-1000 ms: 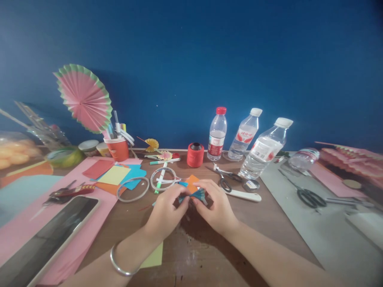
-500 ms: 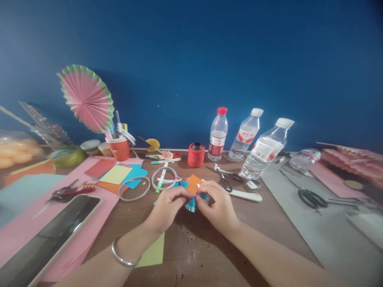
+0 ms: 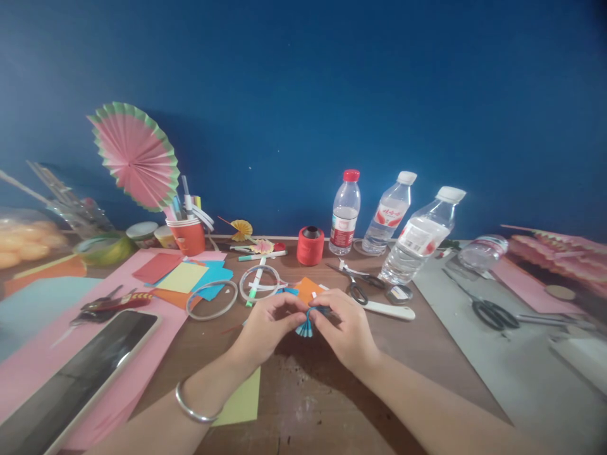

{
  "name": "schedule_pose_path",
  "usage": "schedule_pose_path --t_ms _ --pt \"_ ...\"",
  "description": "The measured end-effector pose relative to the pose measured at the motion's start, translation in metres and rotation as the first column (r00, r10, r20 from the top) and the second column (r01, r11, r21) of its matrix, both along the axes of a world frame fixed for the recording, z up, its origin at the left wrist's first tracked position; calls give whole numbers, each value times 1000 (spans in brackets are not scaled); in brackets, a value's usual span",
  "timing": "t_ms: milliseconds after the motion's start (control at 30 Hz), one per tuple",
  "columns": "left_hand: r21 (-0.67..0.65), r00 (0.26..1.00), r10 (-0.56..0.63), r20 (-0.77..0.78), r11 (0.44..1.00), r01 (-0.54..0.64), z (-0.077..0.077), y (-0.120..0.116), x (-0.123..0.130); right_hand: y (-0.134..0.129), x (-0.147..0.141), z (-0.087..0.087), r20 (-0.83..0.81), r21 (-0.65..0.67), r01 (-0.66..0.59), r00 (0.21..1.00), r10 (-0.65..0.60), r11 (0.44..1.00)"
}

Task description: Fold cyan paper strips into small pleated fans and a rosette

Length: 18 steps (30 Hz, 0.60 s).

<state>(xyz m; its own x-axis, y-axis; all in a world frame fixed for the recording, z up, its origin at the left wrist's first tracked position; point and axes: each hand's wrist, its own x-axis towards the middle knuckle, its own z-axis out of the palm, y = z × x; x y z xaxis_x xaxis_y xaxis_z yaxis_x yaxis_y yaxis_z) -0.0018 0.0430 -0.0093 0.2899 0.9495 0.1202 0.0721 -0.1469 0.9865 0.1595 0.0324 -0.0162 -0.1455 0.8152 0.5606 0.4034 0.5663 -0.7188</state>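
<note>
Between my two hands is a small blue pleated paper fan (image 3: pixel 305 327), its folds spreading downward below the fingertips. My left hand (image 3: pixel 271 321) pinches its left side with thumb and forefinger. My right hand (image 3: pixel 345 323) grips it from the right, fingers curled over part of the pleats. Just beyond the fingers lies an orange sheet of paper (image 3: pixel 307 289), partly covered by my hands. Some other blue paper (image 3: pixel 288 291) shows behind my left hand, mostly hidden. A yellow sheet (image 3: pixel 244 397) lies under my left forearm.
Ahead stand a red thread spool (image 3: pixel 310 246) and upright water bottles (image 3: pixel 344 218). Scissors (image 3: pixel 356 287) and a white-handled tool (image 3: pixel 391 310) lie to the right. Tape rings (image 3: pixel 213 301), coloured paper squares (image 3: pixel 183 278), a phone (image 3: pixel 90 379) and an orange cup (image 3: pixel 188 237) are leftward.
The pleats of the blue fan are gathered closer together between my fingers. My left fingertips have drawn slightly nearer my right ones; the things on the table stay in place.
</note>
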Motion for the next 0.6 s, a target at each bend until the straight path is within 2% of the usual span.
schedule_pose_path --t_ms 433,600 --pt "-41 999 -38 30 998 39 4 -3 3 -1 1 2 47 61 1 999 -4 998" --pt "20 999 -23 30 1000 23 3 -3 3 -1 1 3 66 66 -19 998 15 998"
